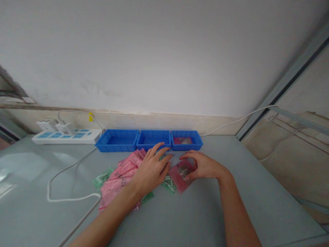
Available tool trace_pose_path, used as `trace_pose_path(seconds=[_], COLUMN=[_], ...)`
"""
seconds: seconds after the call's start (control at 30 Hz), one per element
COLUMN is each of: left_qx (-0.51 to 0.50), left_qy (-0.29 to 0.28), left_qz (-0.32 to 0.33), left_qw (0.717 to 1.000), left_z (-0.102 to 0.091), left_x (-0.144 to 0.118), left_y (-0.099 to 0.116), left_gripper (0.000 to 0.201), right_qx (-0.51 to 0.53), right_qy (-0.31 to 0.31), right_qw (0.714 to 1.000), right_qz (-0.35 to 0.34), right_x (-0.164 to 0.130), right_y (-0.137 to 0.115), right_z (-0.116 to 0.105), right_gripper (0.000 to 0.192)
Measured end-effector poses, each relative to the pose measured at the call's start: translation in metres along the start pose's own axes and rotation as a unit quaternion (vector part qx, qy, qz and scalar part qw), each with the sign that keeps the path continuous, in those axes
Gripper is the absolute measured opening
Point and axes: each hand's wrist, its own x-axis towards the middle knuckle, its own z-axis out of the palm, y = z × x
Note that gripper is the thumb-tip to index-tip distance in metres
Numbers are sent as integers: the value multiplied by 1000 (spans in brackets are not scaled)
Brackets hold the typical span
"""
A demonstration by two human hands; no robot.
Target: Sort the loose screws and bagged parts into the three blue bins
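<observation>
My right hand (pixel 203 165) grips a small dark-pink plastic packet (pixel 183 175) by its right side, thumb in front and fingers behind. Something greyish shows through the packet's middle. My left hand (pixel 154 166) is spread with fingers apart, over the pile's right side. Beneath it lies a heap of pink plastic bags (pixel 120 180), partly hidden by my left forearm. Green printed packets (pixel 103 177) stick out from under the heap, and another green packet (pixel 169 184) lies between my hands. A similar dark-pink packet (pixel 183 140) rests inside the right blue tray (pixel 187 147).
A left blue tray (pixel 117 148) and a middle blue tray (pixel 154 132) stand in line with the right one along the wall. A white power strip (pixel 66 136) with plugged-in adapters sits at left. Its white cable (pixel 73 200) loops over the grey table (pixel 200 219).
</observation>
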Motion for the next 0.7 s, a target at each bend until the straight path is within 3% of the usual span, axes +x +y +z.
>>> trace_pose_path(seconds=[0.07,0.2,0.3,0.4,0.53,0.7], left_qx=[-9,-32,-75,-178,-338,-516], left_qy=[7,20,45,79,84,97], left_qz=[0,-3,-26,-74,-194,-271], left_qw=[1000,999,996,978,917,807], left_z=[1,4,2,-5,-13,-2], left_x=[-6,-11,-9,-4,2,5], left_y=[-1,-1,3,13,23,17], left_gripper=[30,29,30,32,45,34], right_qx=[-5,-18,40,118,176,269], right_qy=[-24,-52,9,93,154,91], right_qw=[999,995,999,989,972,958], right_qz=[25,84,35,8,11,30], right_x=[-1,1,2,6,12,13], right_y=[3,3,-5,-14,-21,-19], right_z=[3,3,-1,-2,3,8], right_gripper=[68,42,29,32,47,44])
